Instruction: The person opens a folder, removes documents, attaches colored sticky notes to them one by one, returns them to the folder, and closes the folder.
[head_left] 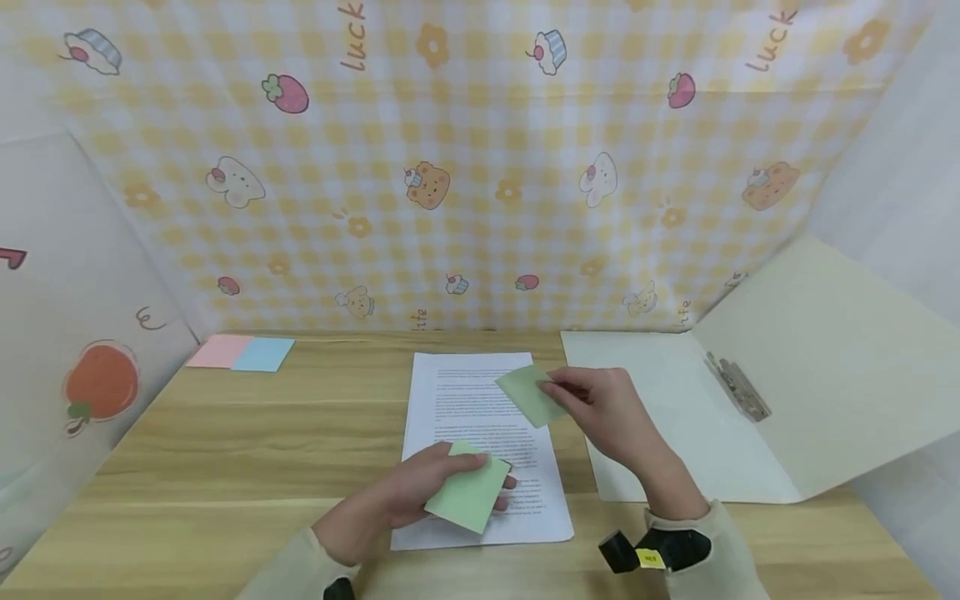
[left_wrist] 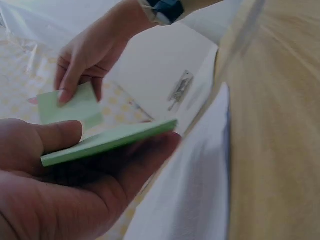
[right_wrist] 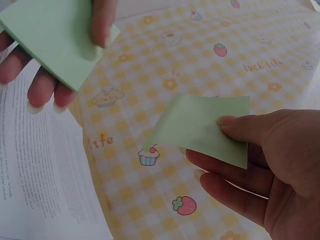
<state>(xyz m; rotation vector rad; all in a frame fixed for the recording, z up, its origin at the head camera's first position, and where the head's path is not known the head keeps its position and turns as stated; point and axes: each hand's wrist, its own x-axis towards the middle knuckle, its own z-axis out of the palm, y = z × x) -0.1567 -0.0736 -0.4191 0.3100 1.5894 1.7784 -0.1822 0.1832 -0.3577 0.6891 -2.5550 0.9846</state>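
Note:
My left hand (head_left: 420,487) grips a pad of green sticky notes (head_left: 471,493), thumb on top and fingers underneath; the pad's thickness shows in the left wrist view (left_wrist: 112,142). To its upper right, my right hand (head_left: 600,408) pinches a single green sticky note (head_left: 531,396) between thumb and fingers. That note (right_wrist: 200,125) is apart from the pad, its far end slightly curled in the right wrist view. Below both hands lies a stack of printed paper (head_left: 480,425) on the table, partly covered by the left hand and the pad.
An open white folder (head_left: 645,400) with a metal clip (head_left: 738,390) lies at the right, its cover raised against the side wall. Pink (head_left: 219,351) and blue sticky notes (head_left: 262,354) rest at the table's back left. A checkered cloth (head_left: 480,167) hangs behind the wooden table (head_left: 262,450).

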